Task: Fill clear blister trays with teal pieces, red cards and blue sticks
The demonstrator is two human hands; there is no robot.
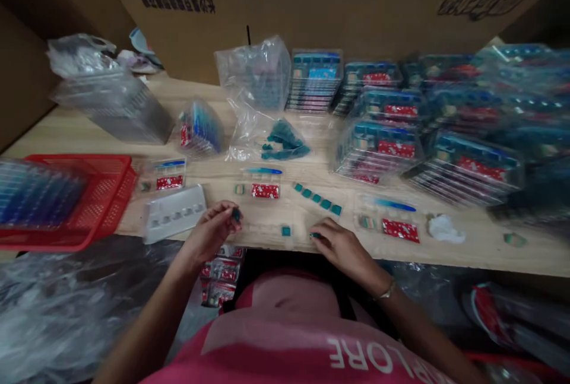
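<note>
My left hand [218,222] pinches a small dark teal square piece [236,213] between thumb and fingertips, just above the table's front edge. My right hand [342,247] has its fingers closed on a small teal piece [314,234]. Between the hands lies a clear plastic tray [262,227] with one teal square [285,231] near its right side. The tray also bears a blue, tapered stick [265,171], a red patterned packet [266,190] and a small striped block [239,189]. Beyond my right hand, several teal squares [316,198] form a slanting row.
Stacks of filled clear trays [378,146] crowd the right and back. At left are a red basket [120,164], a white molded tray [176,213] and nested empty trays [133,111]. A plastic bag [253,75] with teal pieces [285,137] stands centrally. Cardboard [267,10] closes the back.
</note>
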